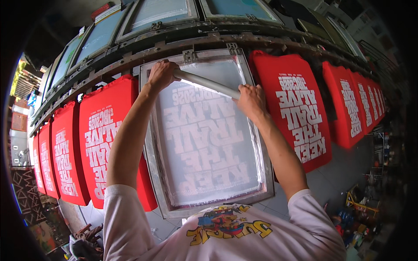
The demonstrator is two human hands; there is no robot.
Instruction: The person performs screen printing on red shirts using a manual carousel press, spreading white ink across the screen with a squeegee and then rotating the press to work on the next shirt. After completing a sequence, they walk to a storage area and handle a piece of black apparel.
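Note:
My left hand (162, 74) and my right hand (250, 96) both grip a long grey squeegee (204, 83), which lies slanted across the upper part of a screen printing frame (266, 200). The frame is hinged to the rail at its top, and its translucent mesh (204, 156) shows large block lettering and smears of white ink along the edges. My left hand holds the squeegee's higher left end near the frame's top left, my right hand its lower right end by the right side.
Rows of red garments (96, 148) with white lettering lie on boards at both sides, including one close right (313, 117). A metal rail (126, 60) runs behind, with raised screens (156, 13) beyond it. Tiled floor (283, 204) shows below, with clutter (357, 209) at lower right.

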